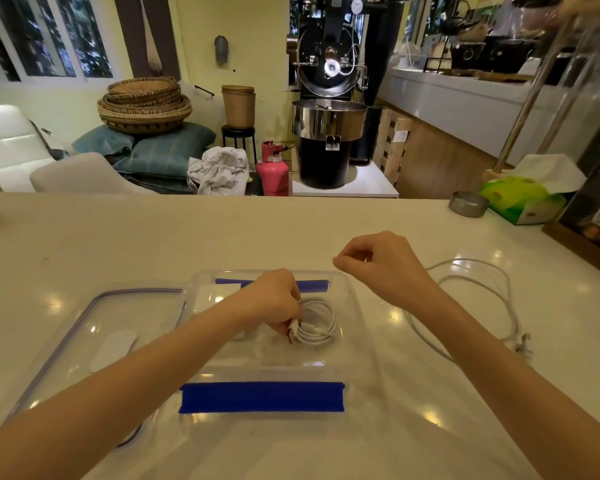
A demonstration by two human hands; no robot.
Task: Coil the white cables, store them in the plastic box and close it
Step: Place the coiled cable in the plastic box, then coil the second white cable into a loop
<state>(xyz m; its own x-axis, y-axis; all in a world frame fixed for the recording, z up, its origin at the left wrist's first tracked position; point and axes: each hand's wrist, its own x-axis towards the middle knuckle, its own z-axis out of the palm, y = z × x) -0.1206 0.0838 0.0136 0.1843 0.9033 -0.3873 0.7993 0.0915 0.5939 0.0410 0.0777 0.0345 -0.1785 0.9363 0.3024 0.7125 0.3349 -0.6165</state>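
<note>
A clear plastic box (355, 306) with blue tape strips on its near and far walls stands on the white counter in front of me. Inside it lies a coiled white cable (321, 322), and my left hand (278, 303) is down in the box, gripping the coil at its left side. My right hand (381, 261) hovers above the box's far right corner, fingers loosely curled with nothing in them. A second white cable (475, 285) lies loose and uncoiled on the counter to the right of the box. The clear lid (94, 341) rests flat to the left of the box.
A green tissue box (520, 199) and a small metal dish (468, 203) sit at the counter's far right. A dark tray edge runs along the right side. Beyond the counter stand a coffee roaster, a pink gas cylinder and baskets.
</note>
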